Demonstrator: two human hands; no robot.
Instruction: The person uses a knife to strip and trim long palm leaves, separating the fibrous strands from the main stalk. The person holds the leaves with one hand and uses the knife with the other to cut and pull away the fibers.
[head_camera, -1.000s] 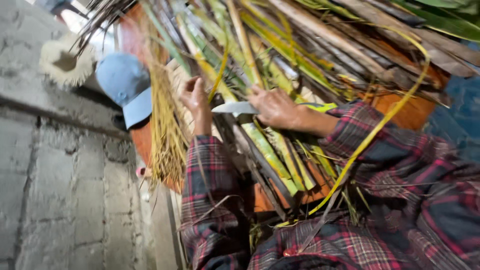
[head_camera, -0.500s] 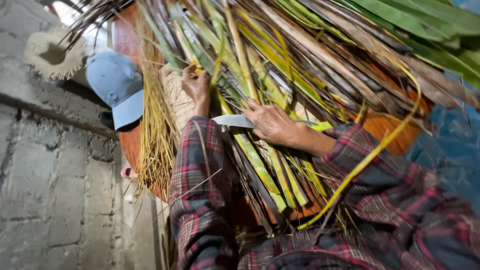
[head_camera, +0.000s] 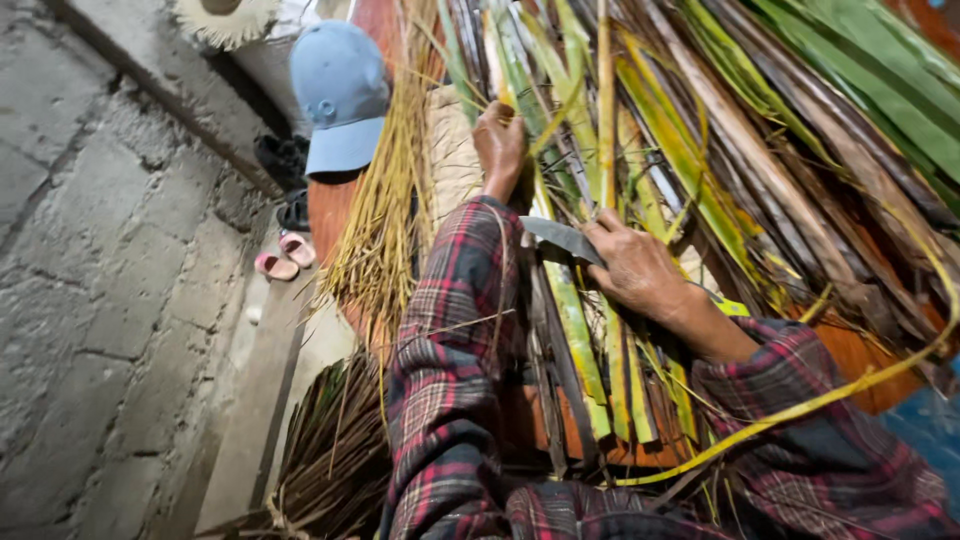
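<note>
My left hand (head_camera: 499, 143) grips a green and yellow palm leaf strip (head_camera: 560, 270) near its upper part, arm stretched out in a red plaid sleeve. My right hand (head_camera: 632, 268) is closed on the handle of a knife, whose grey blade (head_camera: 560, 238) points left and lies across that strip. A big pile of long green, yellow and brown palm leaves (head_camera: 740, 150) spreads out under and beyond both hands.
A bundle of thin yellow leaf ribs (head_camera: 380, 230) hangs beside my left arm. A light blue cap (head_camera: 342, 95) lies on an orange-brown surface. Pink sandals (head_camera: 283, 258) sit on the floor by a grey block wall (head_camera: 90, 280). A darker rib bundle (head_camera: 330, 450) lies low.
The view has swung and shifted. My left hand stays on the leaf strip and my right hand keeps the knife blade against it, in much the same pose.
</note>
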